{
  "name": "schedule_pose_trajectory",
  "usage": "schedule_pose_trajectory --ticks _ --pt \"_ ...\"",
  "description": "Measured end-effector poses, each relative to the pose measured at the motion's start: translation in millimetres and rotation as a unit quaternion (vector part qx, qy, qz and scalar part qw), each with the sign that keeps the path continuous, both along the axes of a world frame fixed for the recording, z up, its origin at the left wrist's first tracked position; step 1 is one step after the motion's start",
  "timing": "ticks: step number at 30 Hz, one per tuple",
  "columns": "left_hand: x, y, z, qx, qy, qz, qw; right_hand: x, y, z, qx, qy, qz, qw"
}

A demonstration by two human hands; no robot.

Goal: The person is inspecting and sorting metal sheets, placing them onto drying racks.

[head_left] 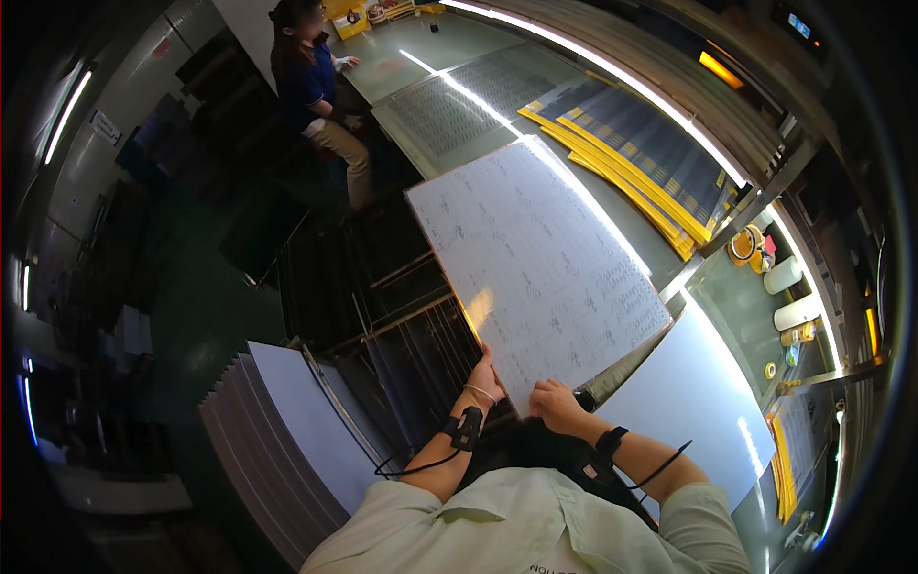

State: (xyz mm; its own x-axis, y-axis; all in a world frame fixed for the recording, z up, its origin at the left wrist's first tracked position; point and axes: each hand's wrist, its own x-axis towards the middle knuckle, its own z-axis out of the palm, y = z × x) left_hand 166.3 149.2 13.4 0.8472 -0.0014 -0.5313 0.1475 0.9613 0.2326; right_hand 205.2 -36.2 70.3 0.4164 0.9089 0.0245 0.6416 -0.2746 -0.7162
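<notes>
A left hand [486, 381] grips the near left edge of a large white panel [545, 268] covered in dark markings, as the right hand [562, 408] curls at its near edge, its hold impossible to tell. The panel slants ahead of the body, between upright sheets [256, 450] at left and a plain white board [684, 407] at right. A co-worker [304, 91] stands beside a bench [397, 48].

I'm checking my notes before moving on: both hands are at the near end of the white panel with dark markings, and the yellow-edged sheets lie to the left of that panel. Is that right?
Not quite: the head view shows the yellow-edged sheets to the right of the white panel. The left hand and right hand are at its near end, as stated.
</notes>
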Motion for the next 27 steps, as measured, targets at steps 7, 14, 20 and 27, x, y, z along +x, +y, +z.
schedule_pose_trajectory --ticks 7,14,20,27 --pt "12.0 -1.4 27.2 -0.01 0.019 0.048 0.999 -6.7 7.3 5.6 0.086 -0.008 -0.097 0.992" --pt "9.1 1.9 22.9 -0.016 -0.02 -0.007 1.0 1.5 8.5 35.1 0.021 -0.167 0.083 0.982" --pt "8.5 3.3 31.6 -0.018 0.005 -0.015 1.0 5.9 15.9 36.3 0.019 -0.104 0.099 0.989" --pt "5.5 1.6 25.7 -0.033 0.009 -0.002 0.999 -3.2 21.0 39.2 -0.017 -0.195 0.148 0.969"
